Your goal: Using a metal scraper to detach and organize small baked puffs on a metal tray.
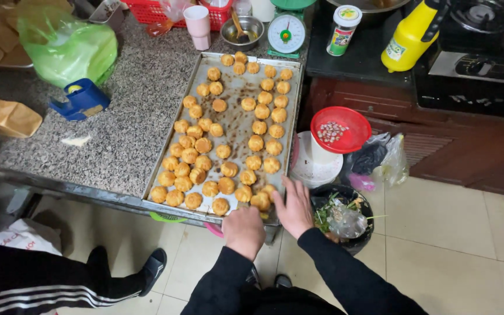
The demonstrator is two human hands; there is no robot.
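Grey speckled stone makes the counter [118, 134], the largest thing here, and on its right part lies a long metal baking tray [231, 125], a little over the near edge. The tray is filled with many small golden pastries [223, 151], round and browned, lying in loose rows with some bare, stained metal between them.

Both hands are at the near right corner of the tray. The left hand [243, 230] is closed like a fist at the tray's front edge; if it grips the rim or only rests against it, I cannot tell. The right hand [294, 207] is open, fingers stretched flat, with the fingertips at the corner, touching or almost touching the nearest pastry [261, 201].

I judge that the work here is handling the tray or the pieces at this corner. To do it well, the tray should stay level, because the pastries lie free and would roll. The open hand should press only lightly, since such a crust probably breaks easily.

On the floor just right of the tray stands a dark waste bin [345, 219] with green scraps, so nothing should slide off that corner. Above it is a red bowl [340, 129] on a white bucket. At the far end of the counter stand a green scale [286, 32] and a pink cup [198, 26].
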